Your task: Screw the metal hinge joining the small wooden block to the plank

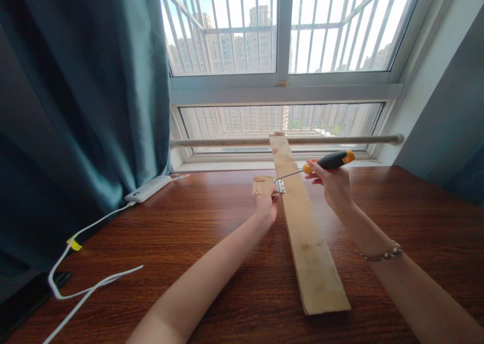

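Observation:
A long wooden board lies on the table, its far end by the window rail. At its left edge a small metal hinge joins it to a short wooden piece. My left hand is closed on the short wooden piece near the hinge, with its fingertips partly hidden. In my right hand is a screwdriver with a black and orange handle, held between thumb and fingers. The screwdriver's shaft slants down to the left, and its tip is at the hinge. Any screw there is too small to make out.
The brown table reaches to the window. A white power strip with a white cable lies at the left by a dark curtain. A horizontal rail crosses the window's lower part.

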A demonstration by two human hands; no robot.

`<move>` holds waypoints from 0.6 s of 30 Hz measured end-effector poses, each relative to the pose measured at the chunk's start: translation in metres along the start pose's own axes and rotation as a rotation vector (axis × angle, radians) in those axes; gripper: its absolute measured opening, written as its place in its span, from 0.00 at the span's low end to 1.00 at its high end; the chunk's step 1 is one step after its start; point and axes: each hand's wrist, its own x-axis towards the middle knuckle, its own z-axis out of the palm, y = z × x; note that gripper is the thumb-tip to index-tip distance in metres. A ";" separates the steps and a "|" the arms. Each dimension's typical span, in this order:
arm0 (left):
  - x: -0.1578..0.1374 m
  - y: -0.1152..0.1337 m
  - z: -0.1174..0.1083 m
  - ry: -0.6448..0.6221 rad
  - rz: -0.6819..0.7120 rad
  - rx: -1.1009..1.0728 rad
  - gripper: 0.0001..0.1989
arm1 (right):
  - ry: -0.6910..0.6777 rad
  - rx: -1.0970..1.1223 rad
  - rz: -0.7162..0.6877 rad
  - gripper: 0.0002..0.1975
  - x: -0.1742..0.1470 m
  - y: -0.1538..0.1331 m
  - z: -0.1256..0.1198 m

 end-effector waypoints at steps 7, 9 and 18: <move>-0.001 0.000 -0.001 -0.010 0.003 0.012 0.09 | -0.187 0.247 0.204 0.11 0.011 -0.011 -0.011; -0.001 0.000 -0.001 -0.018 0.010 0.017 0.09 | -0.157 0.228 0.175 0.09 0.012 -0.016 -0.013; -0.003 0.000 0.001 -0.022 0.009 0.019 0.09 | -0.156 0.084 0.204 0.06 0.004 -0.026 -0.009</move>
